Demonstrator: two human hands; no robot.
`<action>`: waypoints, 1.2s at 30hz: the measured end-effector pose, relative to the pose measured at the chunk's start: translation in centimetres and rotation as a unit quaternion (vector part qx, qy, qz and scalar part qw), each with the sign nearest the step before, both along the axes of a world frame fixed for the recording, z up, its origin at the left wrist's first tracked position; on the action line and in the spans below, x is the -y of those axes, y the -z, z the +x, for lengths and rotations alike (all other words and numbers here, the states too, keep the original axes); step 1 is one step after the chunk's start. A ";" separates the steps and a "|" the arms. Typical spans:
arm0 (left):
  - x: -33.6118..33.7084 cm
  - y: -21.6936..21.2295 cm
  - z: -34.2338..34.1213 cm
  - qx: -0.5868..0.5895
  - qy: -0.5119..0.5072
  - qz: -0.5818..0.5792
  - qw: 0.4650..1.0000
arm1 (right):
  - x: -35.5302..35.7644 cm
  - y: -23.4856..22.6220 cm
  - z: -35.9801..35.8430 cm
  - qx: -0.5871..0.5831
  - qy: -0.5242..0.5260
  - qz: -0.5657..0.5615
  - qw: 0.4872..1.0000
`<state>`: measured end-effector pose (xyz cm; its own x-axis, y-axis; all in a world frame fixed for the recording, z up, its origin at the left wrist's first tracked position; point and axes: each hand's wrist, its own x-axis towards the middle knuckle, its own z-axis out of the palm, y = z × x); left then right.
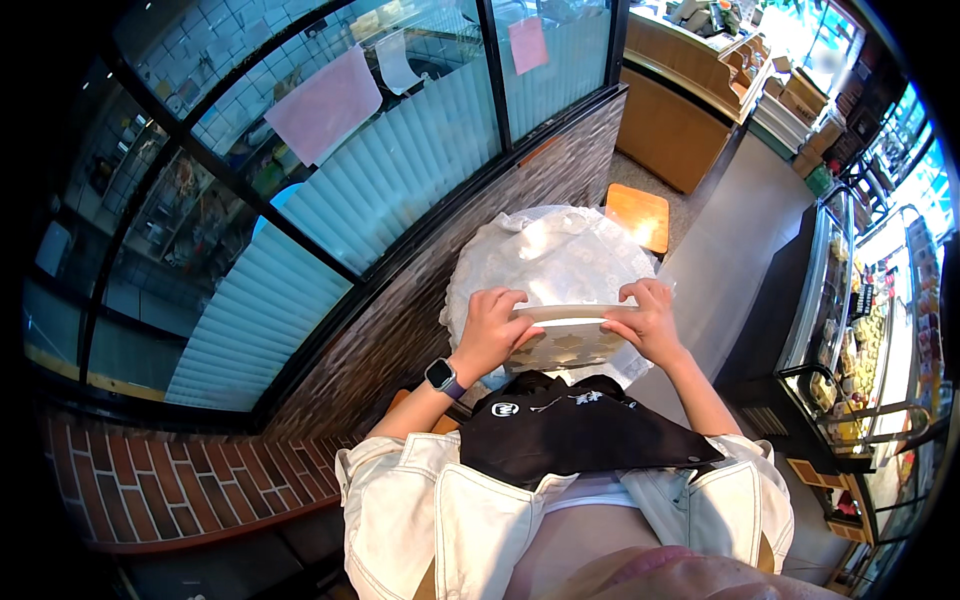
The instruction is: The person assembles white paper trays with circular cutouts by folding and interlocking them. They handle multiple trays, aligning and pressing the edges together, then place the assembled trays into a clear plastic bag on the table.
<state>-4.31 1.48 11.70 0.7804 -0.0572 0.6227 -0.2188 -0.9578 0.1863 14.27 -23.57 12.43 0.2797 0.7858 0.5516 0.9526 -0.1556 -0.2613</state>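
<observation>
My left hand point(490, 328) and my right hand point(650, 322) grip the two ends of the top edge of a pale, star-patterned paper bag or box point(572, 350); I cannot tell which. On both hands the thumb is on the near side and the fingers are bent over the edge. Its patterned side faces my body, and its lower part is hidden behind my black apron point(585, 425). Beneath and beyond it is a round table with a white lace cloth point(560, 255) and a clear cover over it.
Past the table stands a wooden stool point(638, 217). A brick wall point(420, 310) with black-framed windows runs along the left. To the right is a glass display case point(835, 330) with goods inside. A wooden counter point(675, 125) stands farther back.
</observation>
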 end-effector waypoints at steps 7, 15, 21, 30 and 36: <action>-1.1 2.7 -1.3 -0.091 0.040 -0.353 0.931 | 0.8 3.6 1.7 -0.284 -0.029 0.060 0.956; 0.3 4.7 -0.2 0.014 -0.030 -0.564 0.825 | -1.7 4.0 1.3 -0.459 0.057 0.175 0.869; 0.3 -1.8 3.6 0.126 0.008 -0.604 0.787 | -3.5 -1.5 2.5 -0.482 0.054 0.241 0.841; -0.7 0.1 4.3 0.036 -0.014 -0.595 0.802 | -2.5 -0.9 2.7 -0.474 0.065 0.217 0.851; -0.7 -0.3 4.2 0.060 0.055 -0.607 0.791 | -2.1 -0.6 2.6 -0.480 0.064 0.228 0.845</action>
